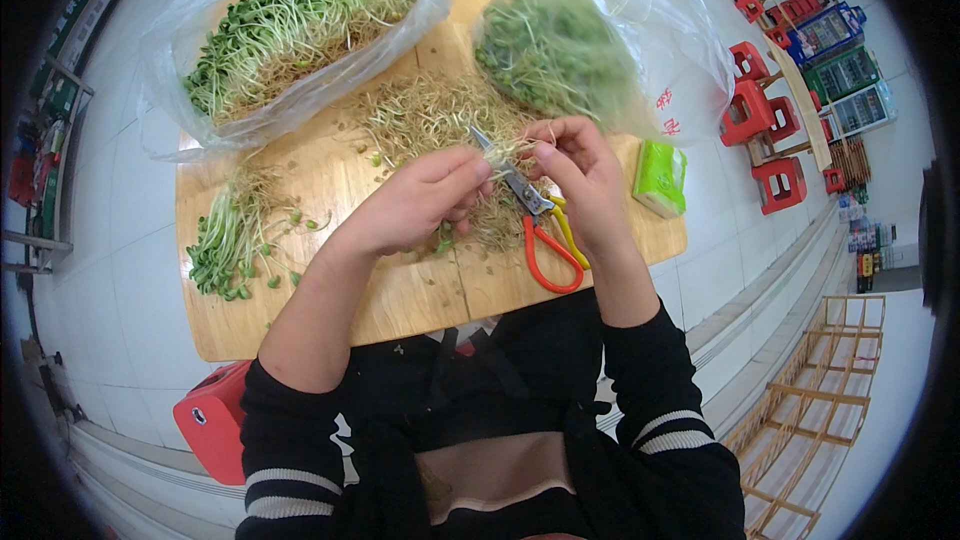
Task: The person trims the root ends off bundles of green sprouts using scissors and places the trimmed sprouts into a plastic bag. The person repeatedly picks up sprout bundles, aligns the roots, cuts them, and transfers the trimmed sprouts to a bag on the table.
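Between my two hands is a small bunch of pale sprout stems. My left hand closes its fingers around the stems, and a few green leaves show below it. At the root end, the thumb and fingertips of my right hand pinch thin strands. Scissors with one red and one yellow handle lie beneath the bunch, blades pointing away from me. Under and beyond them spreads a heap of cut roots and stem ends. A loose bunch of green-leaved sprouts rests on the table to my left.
On the wooden table, an open clear plastic bag holds a thick mat of rooted sprouts. A second bag contains loose sprouts. A green tissue pack sits near the right edge. Red stools stand farther right.
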